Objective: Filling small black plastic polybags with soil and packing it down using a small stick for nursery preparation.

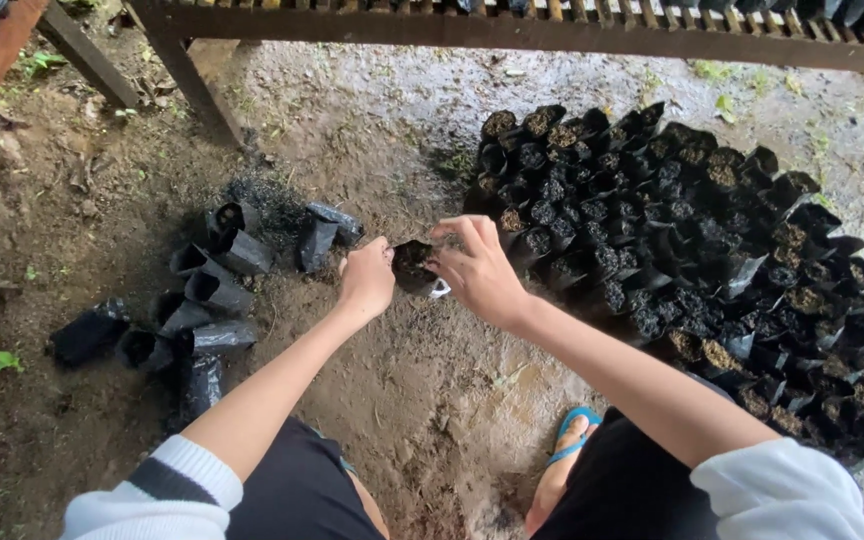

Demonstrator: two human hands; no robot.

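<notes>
I am crouched over bare soil. My left hand (367, 277) and my right hand (475, 270) together hold one small black plastic nursery bag (413, 266) partly filled with dark soil, just above the ground. The left hand grips its left rim with closed fingers. The right hand pinches the right rim, its other fingers spread. Something small and pale (440, 290) shows under the right hand; I cannot tell what it is.
A dense block of soil-filled black bags (692, 270) stands to the right. Several loose, toppled bags (207, 300) lie on the dirt at left, two more (324, 232) further back. A wooden frame (512, 30) crosses the top. My foot in a blue sandal (570, 440) rests below.
</notes>
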